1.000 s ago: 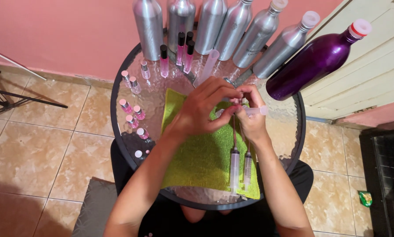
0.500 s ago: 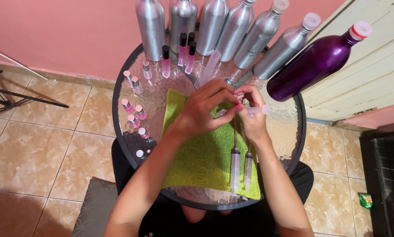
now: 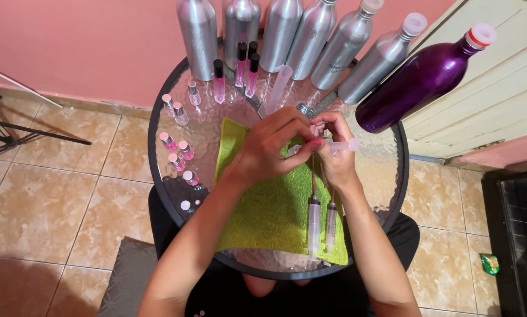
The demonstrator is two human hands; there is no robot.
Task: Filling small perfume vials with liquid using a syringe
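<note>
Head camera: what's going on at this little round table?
A person seated at a round glass table has both hands together above a green cloth. The left hand and right hand pinch a small clear syringe between their fingertips. Two larger syringes lie on the cloth. Silver bottles and a purple bottle stand along the far edge, with small pink vials on the left.

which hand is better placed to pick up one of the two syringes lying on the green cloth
Right, probably. The right hand sits directly above the two syringes on the green cloth; the left hand lies further left and would have to cross over.
</note>
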